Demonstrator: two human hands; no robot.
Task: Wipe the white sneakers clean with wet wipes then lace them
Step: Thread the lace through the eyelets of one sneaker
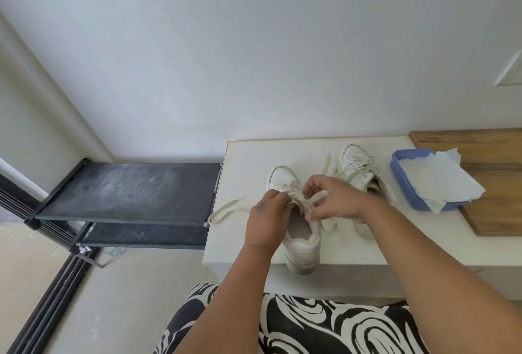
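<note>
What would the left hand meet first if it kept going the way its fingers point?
The left hand points away from the body, along the near sneaker. Its fingertips are already at that shoe's lace and tongue, so it would likely press into those; depth is hard to judge.

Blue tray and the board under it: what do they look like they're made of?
The blue tray looks like moulded plastic: uniform colour, rounded rim, slight sheen. The board looks like wood or a wood-look laminate: brown grain streaks, matte finish; which one I cannot tell.
</note>
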